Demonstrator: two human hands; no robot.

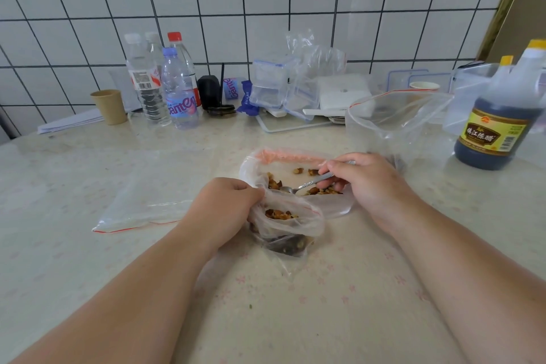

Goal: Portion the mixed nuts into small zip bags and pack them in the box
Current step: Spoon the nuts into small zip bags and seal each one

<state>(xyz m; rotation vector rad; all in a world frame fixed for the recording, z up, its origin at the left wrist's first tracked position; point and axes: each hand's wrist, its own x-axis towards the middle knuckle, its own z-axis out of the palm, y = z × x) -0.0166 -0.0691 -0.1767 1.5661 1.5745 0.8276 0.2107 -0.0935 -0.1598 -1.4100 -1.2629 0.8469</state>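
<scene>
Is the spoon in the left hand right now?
No, the right hand holds the spoon, while the left hand grips the small bag.

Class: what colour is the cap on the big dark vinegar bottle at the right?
Yellow cap, head view.

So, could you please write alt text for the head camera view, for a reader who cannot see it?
A left hand holds open a small zip bag with some nuts in it, while the right hand holds a metal spoon in a larger bag of nuts. Bottles stand behind on the table.
</scene>
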